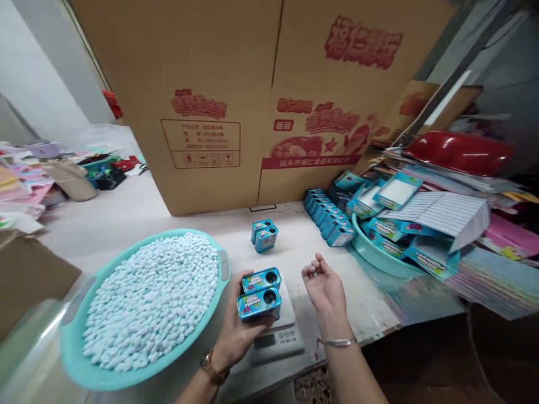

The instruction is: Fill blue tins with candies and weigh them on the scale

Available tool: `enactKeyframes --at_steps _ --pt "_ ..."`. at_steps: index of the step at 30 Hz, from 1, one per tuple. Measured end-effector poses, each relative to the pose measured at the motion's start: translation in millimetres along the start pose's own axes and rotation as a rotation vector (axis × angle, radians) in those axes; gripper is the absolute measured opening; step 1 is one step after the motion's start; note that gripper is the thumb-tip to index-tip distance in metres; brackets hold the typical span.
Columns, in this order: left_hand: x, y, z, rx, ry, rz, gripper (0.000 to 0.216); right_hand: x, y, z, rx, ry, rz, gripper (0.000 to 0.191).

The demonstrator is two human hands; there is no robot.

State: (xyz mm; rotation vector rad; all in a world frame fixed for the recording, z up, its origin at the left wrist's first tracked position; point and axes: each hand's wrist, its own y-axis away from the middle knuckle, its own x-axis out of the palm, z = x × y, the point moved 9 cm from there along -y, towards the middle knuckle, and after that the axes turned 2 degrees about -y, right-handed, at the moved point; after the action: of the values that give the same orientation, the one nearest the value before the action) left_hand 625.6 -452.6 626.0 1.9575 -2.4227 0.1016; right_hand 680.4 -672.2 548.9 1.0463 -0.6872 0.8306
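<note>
In my left hand [242,328] are two small blue candy tins [257,303], held side by side, each with a dark round hole in its top. They are held above a white kitchen scale [280,339]. To their right, my right hand [324,286] is turned palm up with the fingers curled in. A few small pale candies [314,274] show between those fingers. At the left stands a turquoise basin [223,264] full of pale blue candies [151,303]. Beyond the scale, two more blue tins [265,237] stand upright on the table.
A large cardboard box [214,185] rises behind the work area. Rows of blue tins [326,216] stand by it at the right. Next to them, a second turquoise basin [379,258] holds blue card packages [398,193]. A red tray [458,151] rests on stacked cards.
</note>
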Motion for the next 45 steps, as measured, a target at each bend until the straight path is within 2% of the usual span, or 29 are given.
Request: enactKeyframes --at_steps 2,4,7,10,12,14,16,17,19,20,22,24,26,27,29,31,34,36,38,41,43,45 --pt "3.2 -12.9 21.5 -0.007 -0.046 0.021 0.084 -36.7 -5.7 15.5 -0.017 -0.028 -0.06 0.013" --pt "2.8 -21.4 34.1 -0.015 -0.118 0.056 0.085 -61.0 -8.9 27.2 -0.034 -0.041 -0.087 0.013" --pt "-0.2 -24.3 41.4 -0.017 -0.203 0.117 0.091 -68.8 -11.7 38.9 -0.066 -0.014 -0.081 0.012" --pt "-7.1 -17.6 41.4 0.007 -0.244 0.132 0.095 -38.1 -11.4 40.8 -0.094 0.062 -0.015 0.013" --pt "-15.6 -8.5 39.0 0.029 -0.269 0.099 0.089 2.9 -6.3 35.7 -0.135 0.154 0.083 0.011" --pt "-26.9 5.1 35.3 0.04 -0.302 0.046 0.079 57.6 5.6 23.1 -0.212 0.305 0.246 0.01" --pt "-38.0 23.8 29.3 0.061 -0.346 0.009 0.07 117.5 25.3 -4.7 -0.3 0.548 0.464 0.012" --pt "-43.3 34.8 26.3 0.076 -0.367 -0.002 0.066 145.4 37.2 -27.2 -0.327 0.708 0.59 0.016" --pt "-54.7 58.6 24.0 0.098 -0.406 -0.022 0.059 190.5 66.6 -85.1 -0.388 1.031 0.905 0.021" --pt "-62.2 70.6 25.7 0.099 -0.423 -0.048 0.056 204.3 82.0 -116.9 -0.441 1.195 1.068 0.023" --pt "-81.1 92.4 37.0 0.054 -0.441 -0.139 0.052 211.6 106.2 -179.5 -0.546 1.505 1.347 0.038" --pt "-101.5 110.2 54.9 -0.031 -0.411 -0.26 0.05 200.4 119.8 -231.2 -0.623 1.741 1.555 0.061" --pt "-117.2 122.5 74.2 -0.126 -0.338 -0.365 0.049 184.8 125.2 -265.2 -0.67 1.877 1.668 0.074" --pt "-121.7 125.9 82.4 -0.164 -0.303 -0.395 0.048 179.0 126.4 -275.6 -0.694 1.913 1.691 0.074" --pt "-124.6 126.9 93.8 -0.213 -0.259 -0.406 0.045 173.2 127.7 -287.9 -0.736 1.948 1.706 0.063" --pt "-122.2 122.5 100.0 -0.232 -0.246 -0.371 0.043 173.5 126.9 -295.0 -0.71 1.969 1.713 0.047" --pt "-118.6 114.3 103.3 -0.239 -0.263 -0.321 0.037 181.4 121.8 -302.7 -0.51 1.972 1.724 0.031" --pt "-119.4 112.3 103.7 -0.26 -0.293 -0.315 0.038 194.4 116.5 -301.8 -0.359 1.877 1.666 0.024" --pt "-123.0 116.1 102.9 -0.297 -0.353 -0.336 0.047 207.5 105.4 -296.4 -0.129 1.675 1.491 0.022" --pt "-127.2 135.2 97.2 -0.326 -0.496 -0.396 0.064 203.8 88.2 -294.3 0.407 1.241 1.086 0.025" --pt "-123.9 153.8 89.3 -0.26 -0.581 -0.429 0.069 196.5 88.5 -294.6 0.685 0.915 0.833 0.028" --pt "-117.0 173.3 76.8 -0.106 -0.649 -0.46 0.071 197.4 94.1 -288.5 0.817 0.619 0.672 0.028"
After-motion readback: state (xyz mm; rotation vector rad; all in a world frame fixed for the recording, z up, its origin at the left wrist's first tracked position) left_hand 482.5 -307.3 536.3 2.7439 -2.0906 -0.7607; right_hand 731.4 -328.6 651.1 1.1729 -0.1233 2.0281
